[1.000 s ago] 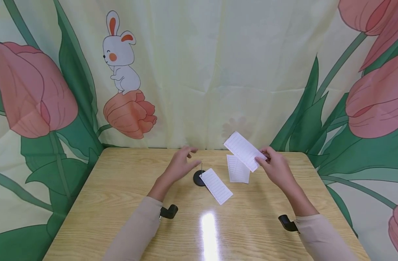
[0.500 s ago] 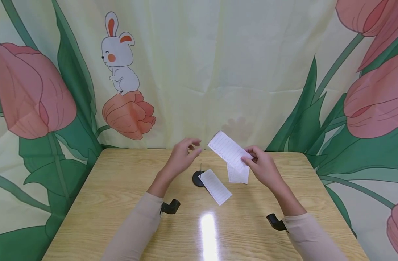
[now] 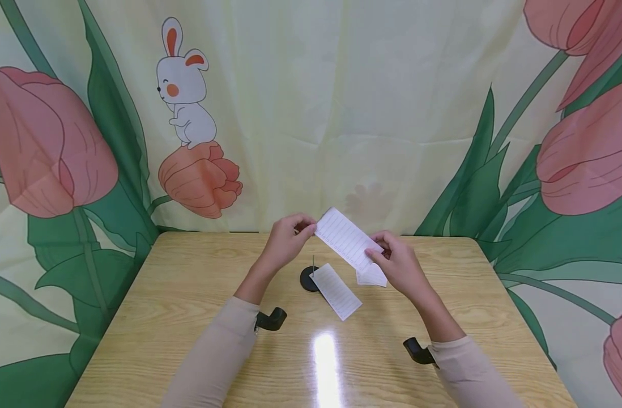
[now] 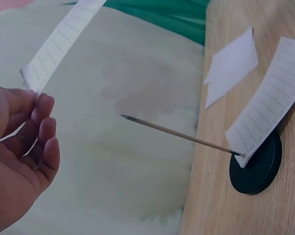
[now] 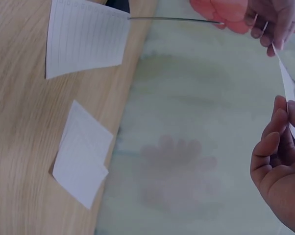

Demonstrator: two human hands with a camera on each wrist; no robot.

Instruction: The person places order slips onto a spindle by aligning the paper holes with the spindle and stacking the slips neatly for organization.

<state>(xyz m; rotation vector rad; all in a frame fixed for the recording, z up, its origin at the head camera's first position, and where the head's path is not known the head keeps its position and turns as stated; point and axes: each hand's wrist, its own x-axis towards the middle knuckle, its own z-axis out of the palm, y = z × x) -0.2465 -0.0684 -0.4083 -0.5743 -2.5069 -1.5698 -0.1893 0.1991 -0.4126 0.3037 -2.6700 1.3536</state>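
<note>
Between my two hands, above the table, is a lined white paper slip (image 3: 344, 238). My left hand (image 3: 286, 241) pinches its left corner between thumb and fingers; the left wrist view shows that corner at the fingertips (image 4: 45, 102). At its lower right end, my right hand (image 3: 400, 262) grips it with thumb and curled fingers. Below stands a paper spike with a round black base (image 4: 258, 169) and a thin pointed metal rod (image 4: 172, 132). Another lined slip (image 3: 336, 292) is pierced near its corner by the rod and lies low over the base.
More white slips (image 5: 81, 154) lie overlapping on the wooden table (image 3: 188, 283), right of the spike and partly hidden by the held slip in the head view. Behind the table's far edge hangs a curtain (image 3: 290, 141) printed with tulips and a rabbit.
My right hand has carried the slip leftward, from over the loose slips to above the spike. My left hand has risen slightly and taken hold of its left corner.
</note>
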